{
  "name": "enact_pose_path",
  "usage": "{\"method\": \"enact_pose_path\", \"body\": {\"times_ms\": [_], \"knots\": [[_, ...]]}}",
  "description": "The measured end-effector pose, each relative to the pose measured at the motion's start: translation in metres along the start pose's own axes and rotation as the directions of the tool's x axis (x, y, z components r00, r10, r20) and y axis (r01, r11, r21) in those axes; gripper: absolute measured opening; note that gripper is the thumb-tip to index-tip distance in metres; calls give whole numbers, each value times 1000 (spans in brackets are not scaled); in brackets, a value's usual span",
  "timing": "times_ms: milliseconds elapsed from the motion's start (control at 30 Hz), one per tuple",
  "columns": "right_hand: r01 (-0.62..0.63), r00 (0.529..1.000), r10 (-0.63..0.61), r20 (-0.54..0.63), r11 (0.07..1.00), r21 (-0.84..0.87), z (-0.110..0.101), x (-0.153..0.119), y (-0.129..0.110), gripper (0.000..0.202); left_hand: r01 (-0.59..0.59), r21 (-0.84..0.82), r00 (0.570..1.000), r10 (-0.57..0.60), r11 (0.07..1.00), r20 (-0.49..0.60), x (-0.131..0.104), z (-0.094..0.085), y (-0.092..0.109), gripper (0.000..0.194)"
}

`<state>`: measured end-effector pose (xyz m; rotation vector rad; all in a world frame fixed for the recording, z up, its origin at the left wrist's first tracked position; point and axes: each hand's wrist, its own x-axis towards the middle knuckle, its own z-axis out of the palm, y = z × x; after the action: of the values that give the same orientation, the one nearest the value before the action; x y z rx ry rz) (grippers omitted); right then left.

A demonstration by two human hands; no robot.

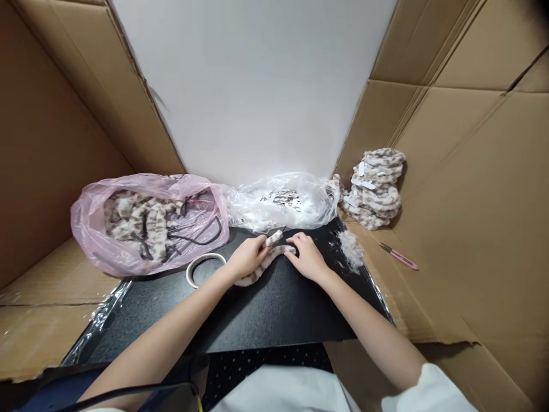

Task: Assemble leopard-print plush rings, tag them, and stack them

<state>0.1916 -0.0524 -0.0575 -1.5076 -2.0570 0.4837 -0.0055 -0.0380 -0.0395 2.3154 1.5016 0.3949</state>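
From my remote seat I see a black board (283,320), with a spotted furry strip (278,250) on its middle, toward the far edge. My left hand (249,257) pinches the strip where it doubles back; my right hand (309,260) arches beside one end, thumb apparently touching, though I cannot tell whether it grips. I judge the strip light, soft, bendy and hardly slippery, likely to shed; best held close to its ends. A tape roll (189,273) lies on the board's left part, loose fluff (351,250) by its right edge, small snips (400,256) beyond that edge.
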Motion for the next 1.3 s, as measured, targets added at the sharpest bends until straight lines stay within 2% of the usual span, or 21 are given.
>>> {"method": "enact_pose_path", "body": {"times_ms": [67,133,200,267,333,400,467,533,767,900,1000,1100,1300], "knots": [[24,999,-19,51,995,-98,4,0,2,22,-33,-146,999,30,989,-21,-5,2,-5,27],[52,997,-46,68,995,-90,8,-3,4,17,-58,-305,998,50,951,-34,-10,4,-10,28],[81,996,-83,40,995,55,12,-6,5,17,-77,-386,997,77,919,-17,-14,6,-13,29],[35,999,-28,-24,941,338,15,-6,4,24,-96,-401,994,110,911,13,-16,7,-14,32],[-47,991,116,-66,766,642,18,-3,3,32,-109,-409,990,138,906,42,-17,6,-13,36],[-95,970,240,-48,548,831,19,1,2,37,-113,-402,986,154,909,71,-17,5,-11,38],[-119,957,290,-4,406,906,19,4,1,38,-113,-380,983,160,918,94,-17,4,-9,39],[-147,950,309,35,349,926,18,5,0,38,-113,-352,982,159,929,104,-17,4,-8,39],[-217,952,267,151,240,946,20,0,-4,39,-122,-342,984,159,932,84,-18,6,-5,33],[-217,957,237,167,206,954,22,0,-7,38,-130,-305,983,163,943,86,-19,6,-3,34],[-243,952,231,202,165,956,22,0,-6,39,-152,-339,978,192,928,86,-19,4,-2,31],[-257,948,240,207,199,946,22,0,-6,39,-185,-378,971,228,907,73,-19,2,-1,28],[-176,964,244,103,302,937,27,-1,-8,37,-153,-351,976,197,924,93,-21,5,-1,33]]}}
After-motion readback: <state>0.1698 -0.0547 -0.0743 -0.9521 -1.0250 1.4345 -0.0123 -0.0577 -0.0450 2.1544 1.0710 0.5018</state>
